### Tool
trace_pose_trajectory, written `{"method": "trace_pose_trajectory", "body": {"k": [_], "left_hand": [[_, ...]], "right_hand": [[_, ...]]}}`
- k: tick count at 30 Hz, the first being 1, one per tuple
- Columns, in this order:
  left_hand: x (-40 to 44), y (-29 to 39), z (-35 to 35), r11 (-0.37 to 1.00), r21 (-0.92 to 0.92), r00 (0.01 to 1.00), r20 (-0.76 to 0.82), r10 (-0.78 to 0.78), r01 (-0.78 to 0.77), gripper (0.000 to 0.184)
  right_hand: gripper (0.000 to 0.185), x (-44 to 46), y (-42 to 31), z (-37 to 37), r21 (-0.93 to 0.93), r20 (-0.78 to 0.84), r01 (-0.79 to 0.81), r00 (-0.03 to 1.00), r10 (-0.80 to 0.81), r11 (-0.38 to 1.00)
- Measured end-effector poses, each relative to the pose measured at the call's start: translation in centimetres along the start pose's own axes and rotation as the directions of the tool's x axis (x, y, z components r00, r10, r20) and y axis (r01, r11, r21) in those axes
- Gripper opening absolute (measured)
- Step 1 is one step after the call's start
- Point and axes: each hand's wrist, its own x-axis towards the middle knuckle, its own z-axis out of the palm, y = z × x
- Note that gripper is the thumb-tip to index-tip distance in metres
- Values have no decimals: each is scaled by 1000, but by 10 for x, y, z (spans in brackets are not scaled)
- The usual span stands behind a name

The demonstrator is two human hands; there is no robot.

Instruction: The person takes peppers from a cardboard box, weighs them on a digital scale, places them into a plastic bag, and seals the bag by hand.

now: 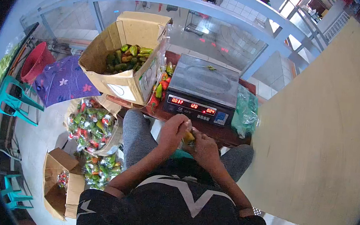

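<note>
Close to my lap, both hands are on a small clear plastic bag of peppers (189,137), with something yellowish showing through it. My left hand (173,132) is closed with its fingers pinched at the bag's upper part. Around the bag's other side curl the fingers of my right hand (205,149); they partly hide it. Just beyond my hands is a digital scale (203,82) with red lit numbers. A small green scrap (211,68) lies on its metal plate. Red and green peppers (162,87) in clear plastic lie along the scale's left side.
A cardboard box (120,80) of green peppers stands left of the scale, and green plastic bags (245,112) lie right of it. Bagged peppers fill a carton (110,142) by my left knee. A plywood sheet (320,139) rises at right; a railing (191,0) runs behind.
</note>
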Motion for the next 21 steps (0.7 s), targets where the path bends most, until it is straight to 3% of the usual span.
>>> {"method": "trace_pose_trajectory", "body": {"k": [9, 16, 21], "left_hand": [[6, 6, -8, 987, 131, 996, 4, 94, -94, 9], [16, 1, -21, 981, 124, 982, -103, 161, -148, 9], [22, 6, -25, 991, 9, 987, -95, 133, -133, 8]], "right_hand": [[20, 1, 9, -21, -417, 160, 120, 985, -57, 901], [17, 6, 0, -57, -454, 101, 168, 985, -136, 875], [18, 11, 11, -55, -444, 38, 189, 981, -192, 876]]}}
